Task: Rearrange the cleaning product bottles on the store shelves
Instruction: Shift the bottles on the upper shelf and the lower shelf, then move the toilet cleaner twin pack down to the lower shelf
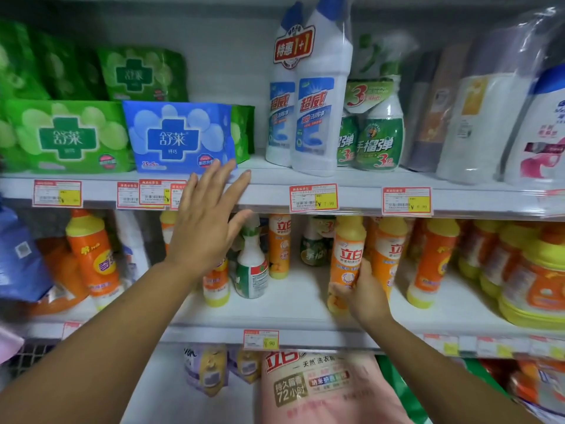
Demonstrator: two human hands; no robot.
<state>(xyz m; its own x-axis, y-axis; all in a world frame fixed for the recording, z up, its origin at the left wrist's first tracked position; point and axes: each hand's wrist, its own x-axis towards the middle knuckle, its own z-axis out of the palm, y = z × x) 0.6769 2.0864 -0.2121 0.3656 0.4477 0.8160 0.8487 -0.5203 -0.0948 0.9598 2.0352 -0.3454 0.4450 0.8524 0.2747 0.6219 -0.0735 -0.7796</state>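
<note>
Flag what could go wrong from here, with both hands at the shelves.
1. The right hand grips the orange plastic bottle with the yellow cap low down; it could tip into the matching orange bottle close beside it.
2. The open left hand reaches by the blue soft pack at the upper shelf's edge; a nudge might knock it off.

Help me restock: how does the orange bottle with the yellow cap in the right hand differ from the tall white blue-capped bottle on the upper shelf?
The right hand grips the orange bottle at the middle shelf; the tall white bottle stands untouched on the upper shelf. The orange bottle is single; the white bottle is wrapped with a twin. Both stand upright.
</note>
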